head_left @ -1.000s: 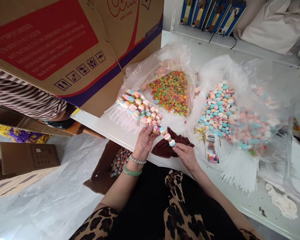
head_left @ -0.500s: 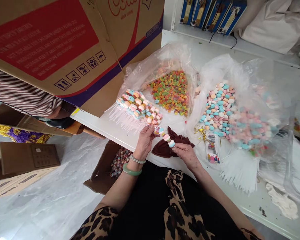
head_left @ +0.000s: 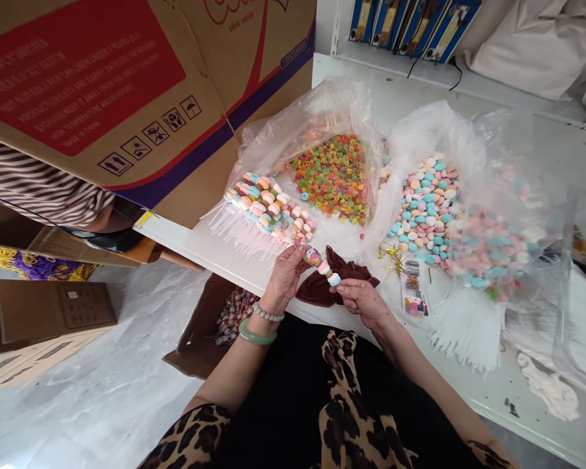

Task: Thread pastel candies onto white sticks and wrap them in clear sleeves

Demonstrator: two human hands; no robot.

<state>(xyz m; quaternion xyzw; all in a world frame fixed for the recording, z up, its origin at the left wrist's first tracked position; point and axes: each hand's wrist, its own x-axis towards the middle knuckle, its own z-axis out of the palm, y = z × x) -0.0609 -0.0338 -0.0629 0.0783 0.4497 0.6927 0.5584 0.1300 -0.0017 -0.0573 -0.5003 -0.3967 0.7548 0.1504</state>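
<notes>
Between my hands is a short candy stick (head_left: 324, 268), strung with pastel pieces and slanting down to the right. My left hand (head_left: 288, 270) is closed at its upper end, where a small clear printed wrapper (head_left: 314, 255) covers some of the pieces. The fingers of my right hand (head_left: 364, 301) pinch the lower end, just past a pale blue piece. A dark brown cloth (head_left: 322, 286) lies beneath the stick. Finished-looking candy sticks (head_left: 268, 205) with white ends are piled beyond my left hand.
Plastic bags of ring candies (head_left: 329, 172) and pastel candies (head_left: 427, 202) lie on the white table. Gold twist ties (head_left: 392, 258), printed wrappers (head_left: 414, 286) and white sticks (head_left: 469, 335) are to the right. A large carton (head_left: 195, 156) stands left; an open box (head_left: 195, 339) sits below the edge.
The printed wrapper now covers more of the candy stick's upper part. My right hand's fingers have curled in closer around the lower end. The view has shifted slightly.
</notes>
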